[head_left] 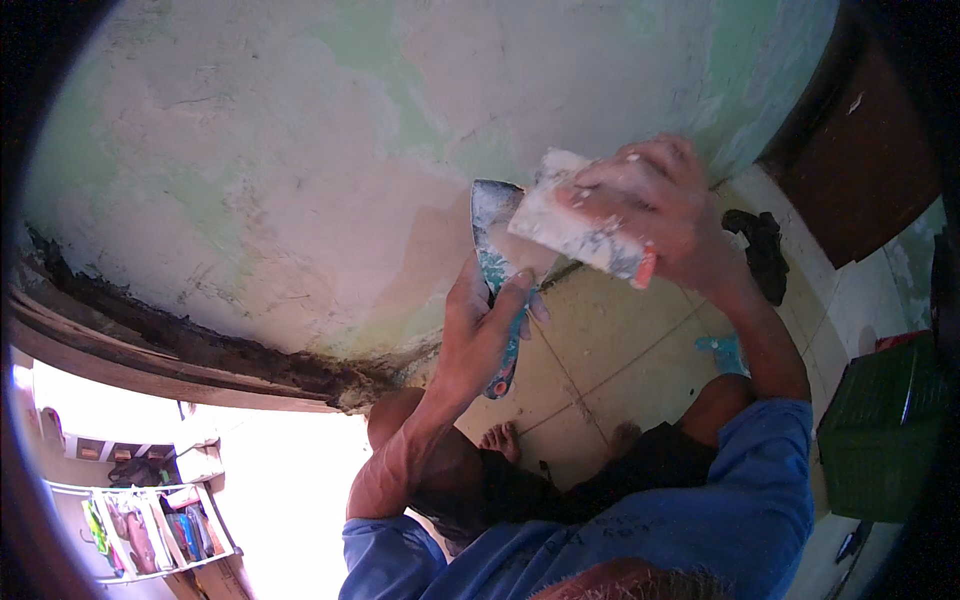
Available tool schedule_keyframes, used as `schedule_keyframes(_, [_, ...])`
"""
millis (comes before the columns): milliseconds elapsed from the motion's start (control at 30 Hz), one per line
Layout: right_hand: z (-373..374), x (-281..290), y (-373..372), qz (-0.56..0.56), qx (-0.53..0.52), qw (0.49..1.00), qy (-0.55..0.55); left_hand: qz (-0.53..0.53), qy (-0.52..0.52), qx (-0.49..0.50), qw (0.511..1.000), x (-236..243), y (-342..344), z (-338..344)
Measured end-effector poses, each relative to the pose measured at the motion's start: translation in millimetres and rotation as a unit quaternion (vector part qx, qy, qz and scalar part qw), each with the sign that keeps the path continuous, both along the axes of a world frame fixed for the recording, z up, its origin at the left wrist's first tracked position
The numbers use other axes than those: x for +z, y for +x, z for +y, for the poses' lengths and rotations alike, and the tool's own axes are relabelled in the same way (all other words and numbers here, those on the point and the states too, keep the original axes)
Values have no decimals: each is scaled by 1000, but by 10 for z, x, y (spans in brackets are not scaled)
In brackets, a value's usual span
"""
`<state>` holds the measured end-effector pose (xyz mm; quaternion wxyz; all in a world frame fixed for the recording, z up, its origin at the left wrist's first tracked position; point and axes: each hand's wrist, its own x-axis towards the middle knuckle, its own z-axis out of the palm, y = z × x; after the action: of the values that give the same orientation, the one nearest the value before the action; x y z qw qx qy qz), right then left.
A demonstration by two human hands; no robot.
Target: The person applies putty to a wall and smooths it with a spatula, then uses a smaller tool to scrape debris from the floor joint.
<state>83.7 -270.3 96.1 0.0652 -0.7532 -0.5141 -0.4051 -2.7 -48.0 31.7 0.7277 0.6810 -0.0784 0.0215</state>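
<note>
My left hand (472, 335) is wrapped round the teal handle of a putty knife (494, 208); its broad, worn metal blade points up toward the wall. To its right, my right hand (668, 205) grips a flat rectangular plate (565, 222) thickly smeared with white putty, with an orange-red bit at its lower corner. The plate's near edge overlaps the knife blade in the picture; whether they touch, I cannot tell. White smears coat the fingers of my right hand. Behind both tools rises a wall (300, 170) with patchy grey-white filler over pale green paint.
Along the wall's lower left runs a dark, crumbling edge (190, 330). Below are pale floor tiles (590, 350) and my bare feet. On the right are a dark cloth-like item (762, 250), a teal object (722, 352), a green crate (880, 430) and a brown panel (860, 150). A shelf (150, 530) stands lower left.
</note>
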Motion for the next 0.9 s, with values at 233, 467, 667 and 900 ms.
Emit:
schedule_keyframes(233, [-164, -427, -60, 19, -66, 992, -111, 12, -18, 23, 999, -101, 24, 138])
schedule_keyframes(467, [-298, 364, 367, -1, -28, 982, 184, -21, -47, 30, 998, 226, -183, 192])
schedule_keyframes(667, [95, 1310, 947, -275, -35, 933, 228, 7, -42, -6, 999, 88, -136, 194])
schedule_keyframes(900, [278, 689, 1180, -216, -207, 919, 256, 2, -38, 1, 999, 140, -179, 237])
